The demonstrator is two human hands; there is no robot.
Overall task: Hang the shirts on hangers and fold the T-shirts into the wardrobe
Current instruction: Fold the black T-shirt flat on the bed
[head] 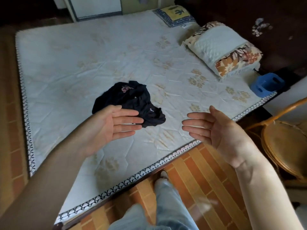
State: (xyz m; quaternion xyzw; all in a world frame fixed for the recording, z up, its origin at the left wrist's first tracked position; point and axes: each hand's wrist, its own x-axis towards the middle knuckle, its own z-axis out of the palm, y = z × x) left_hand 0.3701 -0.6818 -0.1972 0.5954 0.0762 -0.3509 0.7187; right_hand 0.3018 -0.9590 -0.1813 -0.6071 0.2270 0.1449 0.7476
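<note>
A crumpled black garment (132,100) with a small pink print lies in a heap near the middle of the white quilted mattress (83,55). My left hand (109,125) hovers in front of the heap, palm turned inward and fingers straight, and covers its near left edge. My right hand (214,130) is held out to the right of the garment, palm facing left, fingers relaxed and apart from the cloth. Neither hand holds anything.
A folded quilt and blanket (222,47) sit at the mattress's far right, with a patterned pillow (174,15) behind. A blue plastic item (265,85) rests at the right corner. A rattan chair (285,143) stands to my right on the tiled floor (196,171).
</note>
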